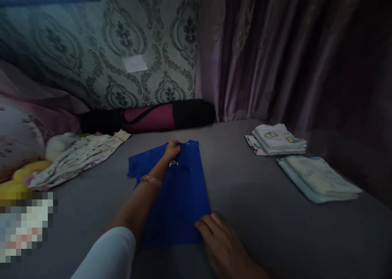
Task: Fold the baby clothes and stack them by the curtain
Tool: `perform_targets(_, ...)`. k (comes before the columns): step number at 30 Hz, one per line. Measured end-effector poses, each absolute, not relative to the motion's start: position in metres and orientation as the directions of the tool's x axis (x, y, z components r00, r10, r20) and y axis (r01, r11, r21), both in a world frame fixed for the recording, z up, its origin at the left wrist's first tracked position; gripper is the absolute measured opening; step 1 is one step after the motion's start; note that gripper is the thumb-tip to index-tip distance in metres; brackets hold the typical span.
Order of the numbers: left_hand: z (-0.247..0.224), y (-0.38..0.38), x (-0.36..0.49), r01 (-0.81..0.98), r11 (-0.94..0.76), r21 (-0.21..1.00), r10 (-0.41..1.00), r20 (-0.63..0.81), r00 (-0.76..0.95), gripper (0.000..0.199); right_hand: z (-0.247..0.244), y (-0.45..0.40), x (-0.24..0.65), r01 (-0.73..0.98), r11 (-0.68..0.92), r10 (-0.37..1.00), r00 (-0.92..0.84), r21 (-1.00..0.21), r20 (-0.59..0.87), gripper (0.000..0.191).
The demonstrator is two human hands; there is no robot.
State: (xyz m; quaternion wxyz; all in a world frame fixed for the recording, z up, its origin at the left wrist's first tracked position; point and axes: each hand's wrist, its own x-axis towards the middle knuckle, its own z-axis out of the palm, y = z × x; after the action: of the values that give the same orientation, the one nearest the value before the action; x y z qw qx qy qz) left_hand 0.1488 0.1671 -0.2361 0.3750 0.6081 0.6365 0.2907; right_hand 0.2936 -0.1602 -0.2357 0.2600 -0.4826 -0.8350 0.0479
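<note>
A blue T-shirt [183, 193] lies flat on the grey bed sheet, with its collar at the far end. One short sleeve spreads out to the left, while the right side runs in a straight edge with no sleeve showing. White lettering on the chest is partly covered by my left arm. My left hand [173, 148] reaches across the shirt and is closed on the fabric by the collar. At the lower right corner, near the hem, my right hand [221, 239] has its bent fingers closed on the shirt's edge.
Folded white printed cloths [277, 139] are stacked at the right, with a pale folded pile [318, 179] nearer. Left lie a crumpled floral garment [85, 156] and a yellow plush item [30, 173]. A black-and-maroon long bag [153, 118] rests along the wall beside the purple curtain [245, 54].
</note>
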Motion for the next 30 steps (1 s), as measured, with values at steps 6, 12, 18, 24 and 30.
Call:
perform_targets(6,-0.232,0.158,0.145,0.756,0.098,0.648,0.993,-0.116,-0.029,0.025,-0.237,-0.161,0.294,0.786,0.534,0.821,-0.394,-0.312,0.412,0.039)
perform_targets(12,-0.221,0.148,0.150,0.879,0.041,0.474,0.999,-0.016,-0.038,0.034,-0.237,-0.162,0.293,0.780,0.541,0.825,-0.419,-0.315,0.379,0.044)
perform_targets(18,-0.209,0.166,0.193,0.853,-0.336,0.399,0.942,0.160,0.296,0.018,-0.235,-0.162,0.296,0.798,0.508,0.848,-0.399,-0.323,0.348,0.040)
perform_targets(24,-0.216,0.192,0.227,0.855,-0.250,0.455,0.966,0.058,0.251,0.019,-0.245,-0.157,0.295,0.791,0.512,0.850,-0.411,-0.335,0.329,0.025)
perform_targets(30,-0.227,0.206,0.228,0.819,-0.211,0.534,0.973,0.036,0.228,0.013,-0.248,-0.159,0.292,0.812,0.517,0.831,-0.401,-0.270,0.387,0.017)
